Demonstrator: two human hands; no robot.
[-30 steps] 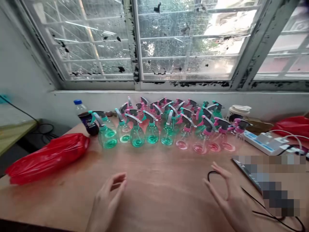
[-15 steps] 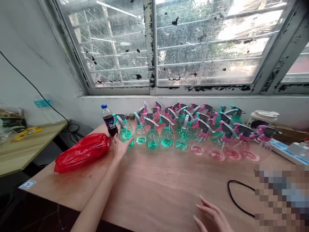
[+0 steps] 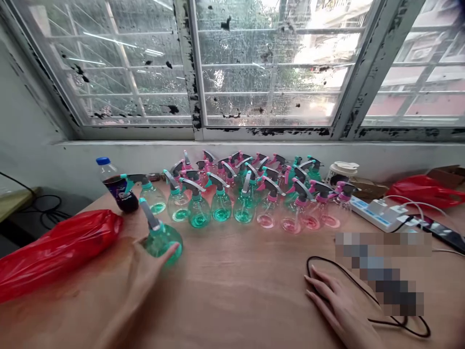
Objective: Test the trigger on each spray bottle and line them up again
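Head cam: L hand [image 3: 144, 270] grips grn sprayer [image 3: 164, 238], R hand [image 3: 339, 301] loose, btl label [image 3: 116, 187] unreadable

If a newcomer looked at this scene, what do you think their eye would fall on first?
Probably the crowd of green and pink spray bottles on the table beneath the windows. Closer in, one green spray bottle sits in the left hand's grip, in front of the others. A shiny red plastic bag stands out at the table's left.
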